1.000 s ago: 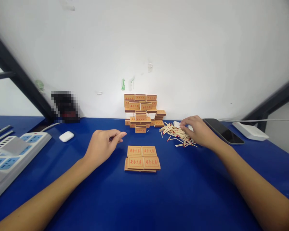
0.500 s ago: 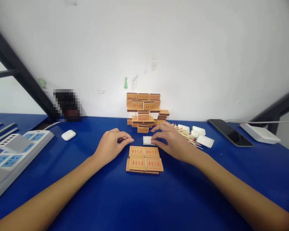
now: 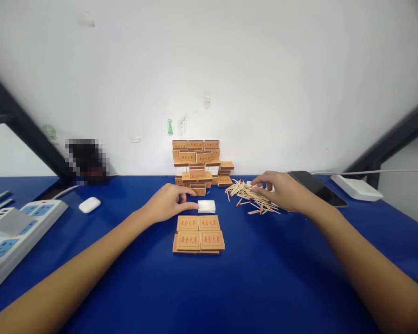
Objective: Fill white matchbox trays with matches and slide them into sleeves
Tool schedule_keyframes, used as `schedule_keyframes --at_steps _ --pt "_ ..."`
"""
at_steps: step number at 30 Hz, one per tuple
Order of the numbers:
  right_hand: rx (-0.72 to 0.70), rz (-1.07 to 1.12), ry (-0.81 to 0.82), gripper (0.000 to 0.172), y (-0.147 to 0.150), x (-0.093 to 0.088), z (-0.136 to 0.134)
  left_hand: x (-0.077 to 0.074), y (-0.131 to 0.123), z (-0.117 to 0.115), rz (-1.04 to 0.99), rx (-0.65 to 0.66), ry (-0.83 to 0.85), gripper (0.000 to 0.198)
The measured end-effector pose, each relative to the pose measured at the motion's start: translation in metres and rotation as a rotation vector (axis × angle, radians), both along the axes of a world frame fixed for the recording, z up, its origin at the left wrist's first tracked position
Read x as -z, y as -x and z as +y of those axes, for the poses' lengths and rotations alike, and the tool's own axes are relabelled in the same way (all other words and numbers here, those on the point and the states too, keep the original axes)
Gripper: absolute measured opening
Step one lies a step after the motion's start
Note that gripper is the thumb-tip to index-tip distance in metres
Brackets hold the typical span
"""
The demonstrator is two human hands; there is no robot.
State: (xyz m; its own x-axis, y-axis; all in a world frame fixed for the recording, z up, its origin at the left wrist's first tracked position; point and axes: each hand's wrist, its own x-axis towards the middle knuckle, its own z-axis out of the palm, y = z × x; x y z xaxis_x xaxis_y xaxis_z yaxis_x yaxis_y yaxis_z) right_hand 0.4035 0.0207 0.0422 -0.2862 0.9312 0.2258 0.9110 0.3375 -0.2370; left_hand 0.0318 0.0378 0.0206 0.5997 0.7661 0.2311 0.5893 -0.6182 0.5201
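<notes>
My left hand (image 3: 169,202) rests on the blue table (image 3: 271,273), thumb and forefinger pinched against the left end of a small white matchbox tray (image 3: 206,206). That tray lies just behind a flat block of orange matchboxes (image 3: 198,234). My right hand (image 3: 282,190) hovers over a loose heap of matchsticks (image 3: 249,198), fingers curled down onto it; what they pinch is hidden. A stacked wall of orange matchboxes (image 3: 198,162) stands against the white wall behind.
A white earbud case (image 3: 89,204) and a grey power strip (image 3: 10,232) lie at the left. A black phone (image 3: 316,188) and a white flat device (image 3: 357,187) with a cable sit at the right. Dark metal struts frame both sides.
My right hand set the white tray behind the flat matchboxes, then went back right to the matchstick heap. My left hand moved forward to take hold of the tray's end.
</notes>
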Motion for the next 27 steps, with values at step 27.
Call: schedule_keyframes --at_steps 27 --pt "-0.024 0.012 -0.062 0.036 -0.018 -0.001 0.001 0.024 0.003 -0.009 -0.169 -0.186 -0.199 0.026"
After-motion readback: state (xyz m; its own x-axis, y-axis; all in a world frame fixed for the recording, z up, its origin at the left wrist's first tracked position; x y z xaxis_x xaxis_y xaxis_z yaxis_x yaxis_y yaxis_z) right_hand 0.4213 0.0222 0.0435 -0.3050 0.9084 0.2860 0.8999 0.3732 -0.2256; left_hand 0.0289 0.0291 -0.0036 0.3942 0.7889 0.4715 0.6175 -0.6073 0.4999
